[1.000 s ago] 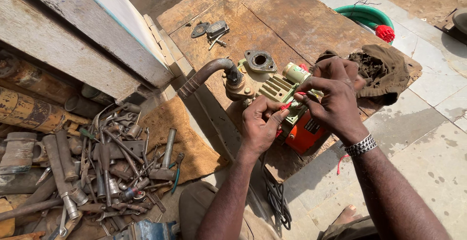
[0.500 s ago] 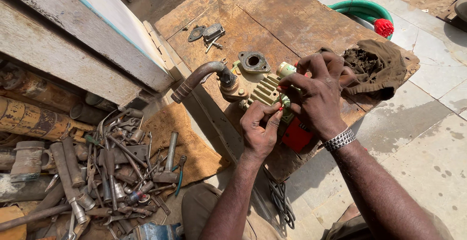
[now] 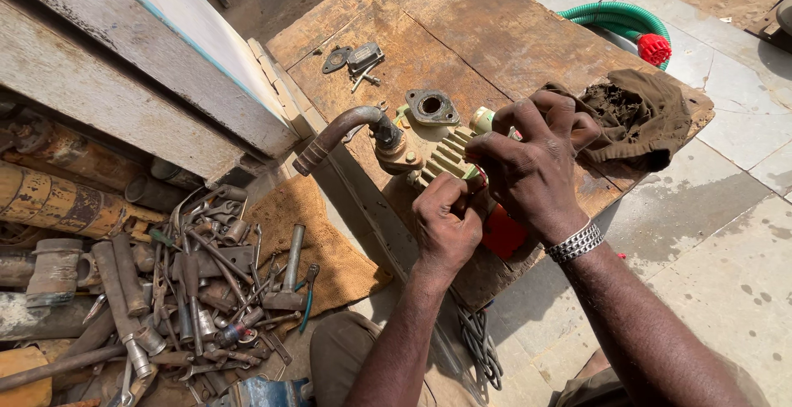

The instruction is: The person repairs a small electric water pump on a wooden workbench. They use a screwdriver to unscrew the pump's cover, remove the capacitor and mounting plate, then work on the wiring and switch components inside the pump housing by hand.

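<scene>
Since the earlier frame both hands are drawing closer together over the finned engine part [image 3: 441, 158]. The left hand [image 3: 445, 225] is clamping its near edge; the right hand [image 3: 528, 168] is closing over its top, on the wooden board [image 3: 495, 28]. One red piece [image 3: 505, 235] is showing beneath, one brown rag [image 3: 639, 118] beside, one green hose [image 3: 615, 18] beyond.

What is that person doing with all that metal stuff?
A person has both hands on a small finned engine part lying on a worn wooden board. The left hand grips its near edge and the right hand covers the top. A bent pipe sticks out one side. A dirty rag lies nearby, and a heap of tools sits on the ground.
</scene>
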Demonstrator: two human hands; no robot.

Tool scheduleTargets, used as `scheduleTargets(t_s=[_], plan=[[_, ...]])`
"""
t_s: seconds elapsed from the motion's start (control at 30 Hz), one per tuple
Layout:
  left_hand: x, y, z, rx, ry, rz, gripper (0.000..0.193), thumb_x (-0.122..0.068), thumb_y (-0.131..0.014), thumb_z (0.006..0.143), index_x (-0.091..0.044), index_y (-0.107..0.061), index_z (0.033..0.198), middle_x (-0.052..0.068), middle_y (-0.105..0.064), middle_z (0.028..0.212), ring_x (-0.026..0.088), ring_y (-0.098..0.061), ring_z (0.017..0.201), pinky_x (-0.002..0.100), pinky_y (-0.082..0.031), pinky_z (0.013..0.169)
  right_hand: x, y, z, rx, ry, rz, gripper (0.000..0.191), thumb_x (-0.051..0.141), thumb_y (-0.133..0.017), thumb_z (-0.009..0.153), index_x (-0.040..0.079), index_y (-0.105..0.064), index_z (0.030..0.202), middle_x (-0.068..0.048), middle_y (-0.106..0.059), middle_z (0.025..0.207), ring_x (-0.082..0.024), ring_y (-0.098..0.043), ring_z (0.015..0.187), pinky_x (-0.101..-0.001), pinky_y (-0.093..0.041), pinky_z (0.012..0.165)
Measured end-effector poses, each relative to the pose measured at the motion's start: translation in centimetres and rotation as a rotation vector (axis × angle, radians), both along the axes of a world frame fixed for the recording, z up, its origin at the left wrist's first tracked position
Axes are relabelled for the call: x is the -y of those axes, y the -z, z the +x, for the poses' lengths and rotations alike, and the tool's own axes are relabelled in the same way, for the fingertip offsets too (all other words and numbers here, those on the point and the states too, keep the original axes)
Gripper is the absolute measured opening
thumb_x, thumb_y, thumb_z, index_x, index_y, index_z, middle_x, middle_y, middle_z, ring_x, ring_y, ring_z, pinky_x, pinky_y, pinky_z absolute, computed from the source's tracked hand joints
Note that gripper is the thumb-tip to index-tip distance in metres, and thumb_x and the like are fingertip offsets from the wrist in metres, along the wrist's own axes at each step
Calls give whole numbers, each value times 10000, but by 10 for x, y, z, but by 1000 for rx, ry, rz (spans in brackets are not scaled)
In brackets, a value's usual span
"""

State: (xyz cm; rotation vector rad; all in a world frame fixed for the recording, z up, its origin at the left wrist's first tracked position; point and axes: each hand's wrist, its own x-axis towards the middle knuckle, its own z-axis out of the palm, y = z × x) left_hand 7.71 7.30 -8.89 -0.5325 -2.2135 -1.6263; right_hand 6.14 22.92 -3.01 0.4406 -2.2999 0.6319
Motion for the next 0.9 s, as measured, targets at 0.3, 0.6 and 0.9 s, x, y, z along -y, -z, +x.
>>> scheduleTargets(t_s=[0.3,0.6,0.9], plan=[[4,-27,-14,257,101,46,150,-60,-773,869,22,-721,983,76,-694,793,94,-622,712,288,-547,642,1,-20,9,18,-200,-83,212,240,-853,749,201,-798,950,53,-727,1009,-305,-488,1253,-444,-408,1031],[10,-13,-24,273,140,-52,186,-165,-785,928,-6,-758,1022,70,-710,779,93,-657,722,299,-550,647,-28,-31,12,107,-226,-93,217,184,-865,765,213,-799,971,64,-737,998,-227,-540,1257,-395,-398,1083],[8,31,-23,272,272,376,132,-93,-760,972,5,-716,1049,-28,-646,841,-31,-493,656,167,-405,544,-46,1,-7,138,-15,-149,167,202,-891,826,192,-806,970,51,-719,921,-206,-515,1082,-363,-369,957]])
